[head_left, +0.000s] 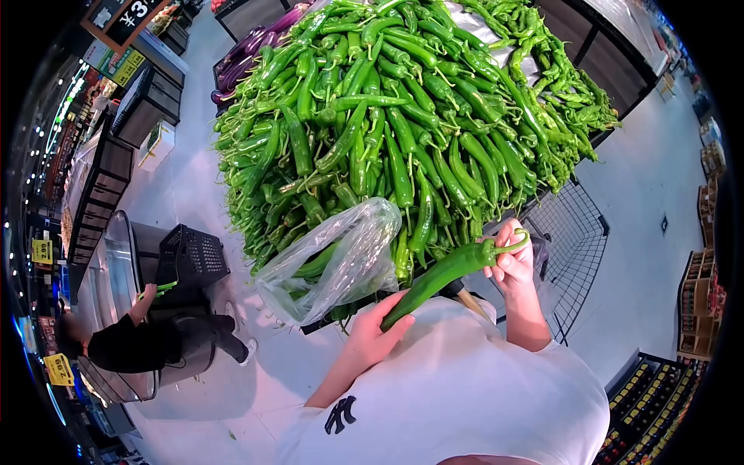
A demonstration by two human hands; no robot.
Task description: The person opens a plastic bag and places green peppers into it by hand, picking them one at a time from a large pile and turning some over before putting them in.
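Observation:
A large green pepper (pixel 443 275) is held in front of the white shirt, slanting up to the right. My left hand (pixel 373 329) is closed round its lower tip. The fingers of my right hand (pixel 511 260) pinch the stem end. Just beyond my left hand, a clear plastic bag (pixel 345 252) lies on the near edge of a big heap of green peppers (pixel 387 116). Green shows through the bag's film.
Purple eggplants (pixel 252 50) lie at the heap's left, paler wrinkled peppers (pixel 562 85) at its right. A wire shopping cart (pixel 573 240) stands at the right. On the left, a person in black (pixel 136 341) is near a black basket (pixel 194 252).

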